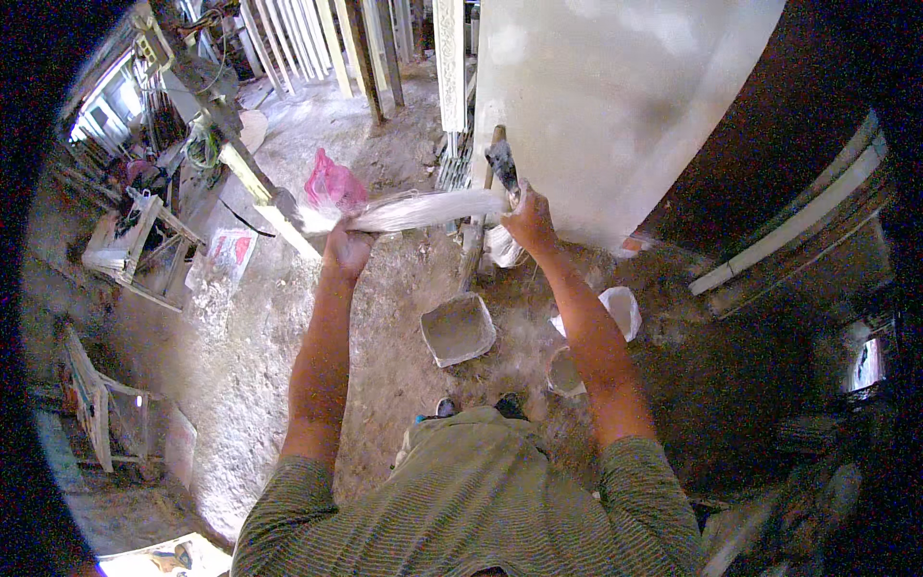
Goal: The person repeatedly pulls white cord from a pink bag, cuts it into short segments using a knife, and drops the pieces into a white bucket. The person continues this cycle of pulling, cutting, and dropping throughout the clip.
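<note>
A hank of long white fibres stretches nearly level between my hands. My left hand is closed round its left end. My right hand, at the other end, grips a tool with a dark flat blade, like a scraper, pointing up and away. Whether those fingers also hold fibres I cannot tell. More white fibres hang just below the right hand, beside an upright wooden pole. Behind the left hand shows a crumpled pink plastic bag.
A large pale panel stands beyond my right hand. On the dusty floor below are a squarish white-rimmed container, a white container and a round one. Wooden frames and a slanting beam lie left.
</note>
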{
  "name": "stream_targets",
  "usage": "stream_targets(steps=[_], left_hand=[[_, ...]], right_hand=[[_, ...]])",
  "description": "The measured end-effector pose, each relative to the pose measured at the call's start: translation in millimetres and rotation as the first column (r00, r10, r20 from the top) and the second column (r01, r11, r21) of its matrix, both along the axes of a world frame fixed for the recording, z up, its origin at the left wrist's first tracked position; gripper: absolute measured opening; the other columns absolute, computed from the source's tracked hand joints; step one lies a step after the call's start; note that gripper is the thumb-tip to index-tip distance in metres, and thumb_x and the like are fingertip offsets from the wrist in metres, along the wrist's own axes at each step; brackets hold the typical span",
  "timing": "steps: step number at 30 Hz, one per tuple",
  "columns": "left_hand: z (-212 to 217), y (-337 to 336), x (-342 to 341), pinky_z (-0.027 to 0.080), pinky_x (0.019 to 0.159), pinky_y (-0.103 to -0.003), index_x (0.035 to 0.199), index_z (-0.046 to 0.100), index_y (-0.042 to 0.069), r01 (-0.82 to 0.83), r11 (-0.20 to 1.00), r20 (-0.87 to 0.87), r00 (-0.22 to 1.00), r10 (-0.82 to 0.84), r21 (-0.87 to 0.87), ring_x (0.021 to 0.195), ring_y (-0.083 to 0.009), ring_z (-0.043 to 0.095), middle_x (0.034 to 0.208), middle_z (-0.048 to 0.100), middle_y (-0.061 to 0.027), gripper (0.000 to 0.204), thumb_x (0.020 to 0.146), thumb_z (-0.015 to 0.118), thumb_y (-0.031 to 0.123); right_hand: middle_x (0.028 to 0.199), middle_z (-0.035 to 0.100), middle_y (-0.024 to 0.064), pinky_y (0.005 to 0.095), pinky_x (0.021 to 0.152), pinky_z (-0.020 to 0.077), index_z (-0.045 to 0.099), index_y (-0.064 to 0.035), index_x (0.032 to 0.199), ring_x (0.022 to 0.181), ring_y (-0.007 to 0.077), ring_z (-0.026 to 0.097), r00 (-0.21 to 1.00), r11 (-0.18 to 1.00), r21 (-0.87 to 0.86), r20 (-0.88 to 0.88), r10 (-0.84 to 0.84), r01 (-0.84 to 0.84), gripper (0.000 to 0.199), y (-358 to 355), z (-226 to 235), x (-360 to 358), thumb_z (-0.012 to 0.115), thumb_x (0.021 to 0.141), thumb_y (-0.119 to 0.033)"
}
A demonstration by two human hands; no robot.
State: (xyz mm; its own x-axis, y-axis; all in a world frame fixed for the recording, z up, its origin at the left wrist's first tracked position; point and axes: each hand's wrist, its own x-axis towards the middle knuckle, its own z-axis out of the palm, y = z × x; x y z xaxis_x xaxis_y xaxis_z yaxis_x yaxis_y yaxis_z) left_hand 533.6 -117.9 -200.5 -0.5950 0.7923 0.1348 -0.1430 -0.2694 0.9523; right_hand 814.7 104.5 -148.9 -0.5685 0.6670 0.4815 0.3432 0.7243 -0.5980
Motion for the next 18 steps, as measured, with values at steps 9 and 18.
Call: stream_targets(steps=[9, 18], left_hand=[[-41, -2, 52, 0.040, 0.099, -0.056, 0.133, 0.034, -0.007, 0.161, 0.954, 0.869, 0.396, -0.297, 0.253, 0.114, -0.0412, 0.050, 0.125, 0.050, -0.0270, 0.052, 0.093, 0.045, 0.026], [50, 39, 76, 0.048, 0.087, -0.040, 0.113, 0.058, -0.002, -0.081, 0.942, -0.624, 0.767, -0.150, -0.326, 0.093, -0.0291, 0.062, 0.105, 0.065, -0.0168, 0.055, 0.077, 0.071, 0.038]], right_hand=[[0.088, 0.064, 0.0218, 0.0419, 0.077, 0.0507, 0.051, 0.0042, 0.109, 0.084, 0.0400, 0.062, 0.989, 0.991, 0.043, 0.082, 0.120, -0.124, 0.054, 13, 62, -7, 0.077, 0.063, -0.009], [0.104, 0.060, 0.0276, 0.0417, 0.095, 0.0432, 0.047, 0.0075, 0.123, 0.099, 0.0399, 0.058, 0.956, 0.995, 0.073, 0.291, 0.046, -0.070, 0.068, 26, 65, 14, 0.074, 0.066, -0.016]])
